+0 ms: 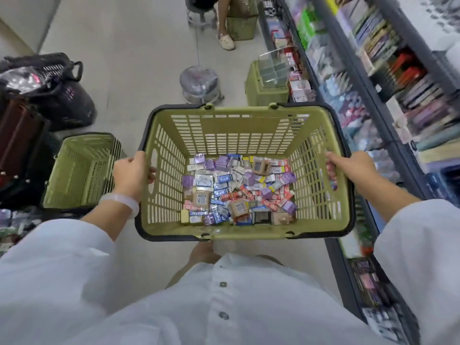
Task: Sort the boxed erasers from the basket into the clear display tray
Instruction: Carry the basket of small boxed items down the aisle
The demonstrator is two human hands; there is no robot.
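Olive-green plastic fills the middle of the head view: the basket [245, 135] is carried by both hands, held off the floor in front of the person's white shirt. The left hand [132, 171] grips the left rim, fingers curled over the edge and thumb on the outside; the right hand [353, 168] grips the right rim the same way, fingertips hooked inside the lattice wall. Neither hand holds anything else.

Between the two hands, down on the basket floor, lie the boxed erasers [236, 190], a loose single-layer jumble of purple, blue, red-and-white and brown cartons. They sit well below the rim, so neither hand touches them.

Far and to the right, the clear display tray [275, 67] with its dividers rests on top of another green basket [261, 92], hard against the shelving [373, 70] along the right side. It lies well apart from the carried basket, and I cannot make out any erasers in its compartments.

By my judgement this is the fetching step: sorting has not started, and the stock is being brought to the tray. The next move calls for setting the basket down near the tray, within reach, then freeing one hand to pick cartons out by kind.
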